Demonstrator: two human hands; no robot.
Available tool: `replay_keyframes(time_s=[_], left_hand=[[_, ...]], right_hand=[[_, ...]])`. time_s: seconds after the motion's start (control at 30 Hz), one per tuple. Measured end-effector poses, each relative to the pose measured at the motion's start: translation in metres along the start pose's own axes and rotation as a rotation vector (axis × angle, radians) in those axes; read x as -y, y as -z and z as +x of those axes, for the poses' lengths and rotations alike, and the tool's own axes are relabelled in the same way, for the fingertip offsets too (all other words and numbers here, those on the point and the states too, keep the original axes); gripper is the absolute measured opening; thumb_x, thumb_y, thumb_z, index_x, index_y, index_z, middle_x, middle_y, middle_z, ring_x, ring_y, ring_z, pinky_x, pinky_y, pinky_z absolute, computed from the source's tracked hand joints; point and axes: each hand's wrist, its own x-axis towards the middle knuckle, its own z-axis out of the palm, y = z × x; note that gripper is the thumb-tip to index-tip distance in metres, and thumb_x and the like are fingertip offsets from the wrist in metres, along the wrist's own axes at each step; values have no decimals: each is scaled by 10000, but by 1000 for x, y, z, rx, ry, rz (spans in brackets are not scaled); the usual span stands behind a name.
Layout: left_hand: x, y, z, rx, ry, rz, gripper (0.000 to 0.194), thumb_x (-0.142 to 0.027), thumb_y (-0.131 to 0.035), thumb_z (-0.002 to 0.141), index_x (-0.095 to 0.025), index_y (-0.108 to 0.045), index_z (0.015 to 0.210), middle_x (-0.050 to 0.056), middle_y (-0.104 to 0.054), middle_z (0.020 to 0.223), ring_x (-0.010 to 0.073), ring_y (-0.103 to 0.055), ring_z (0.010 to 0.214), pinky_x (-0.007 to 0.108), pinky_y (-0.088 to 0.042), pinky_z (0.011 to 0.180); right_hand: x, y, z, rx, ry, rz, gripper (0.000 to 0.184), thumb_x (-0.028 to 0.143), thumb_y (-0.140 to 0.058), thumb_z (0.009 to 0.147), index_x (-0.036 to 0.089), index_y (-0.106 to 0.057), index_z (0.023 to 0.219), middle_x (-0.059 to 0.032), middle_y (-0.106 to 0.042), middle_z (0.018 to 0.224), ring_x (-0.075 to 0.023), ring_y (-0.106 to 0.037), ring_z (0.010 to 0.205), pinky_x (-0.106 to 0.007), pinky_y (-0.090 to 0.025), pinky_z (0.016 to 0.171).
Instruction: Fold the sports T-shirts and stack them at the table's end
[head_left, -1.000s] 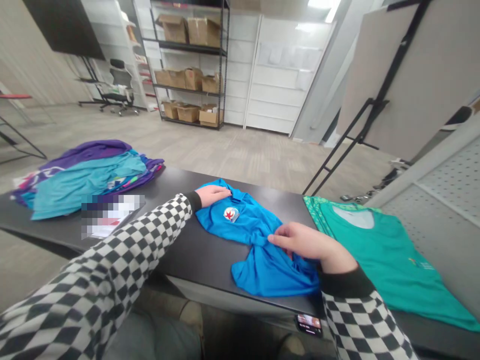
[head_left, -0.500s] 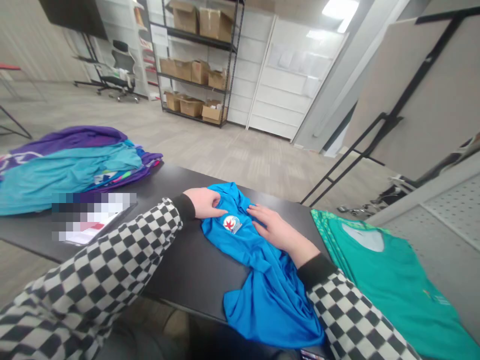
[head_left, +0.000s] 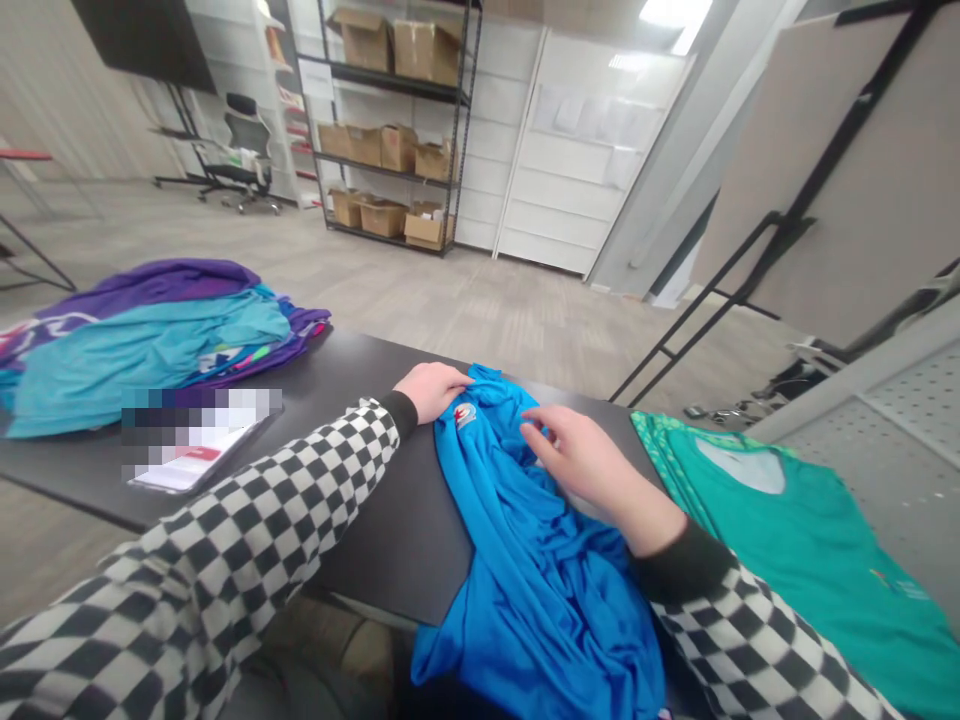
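On the black counter, a heap of purple and teal garments lies at the far left, with a pixelated, blurred sheet just in front of it. Next comes the crumpled blue polo shirt, trailing over the counter's near edge – the left hand curled against its upper edge, the right hand open with loosely parted fingers just over it. A green T-shirt lies flat at the far right.
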Motion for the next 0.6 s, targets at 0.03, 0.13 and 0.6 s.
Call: replay_keyframes(time_s=[0.03, 0.13, 0.6], left_hand=[[-3, 2, 1, -56, 28, 1, 439, -319, -514, 1128, -234, -839, 1411, 104, -821, 1445, 313, -740, 1365, 442, -530, 1229], [-22, 6, -2, -238, 122, -24, 487, -403, -474, 1151, -197, -820, 1426, 147, -845, 1331, 332, -774, 1272, 439, -557, 1151], [-13, 12, -20, -68, 168, -239, 379, -337, -539, 905, -229, -794, 1162, 0, -645, 709, 240, -628, 680, 355, -495, 717]], right_hand=[[-12, -6, 7, -60, 17, -30, 347, 418, -601, 1156, 224, -813, 1351, -153, -822, 1355, -328, -766, 1246, -479, -581, 1107], [-40, -26, 17, -53, 72, -58, 370, 373, -675, 1122, 240, -779, 1451, -166, -737, 1562, -350, -681, 1447, -543, -519, 1235], [-84, 17, -22, 128, -337, -12, 246, 326, -655, 1065, 224, -854, 1168, -66, -871, 1088, -259, -788, 956, -329, -549, 894]])
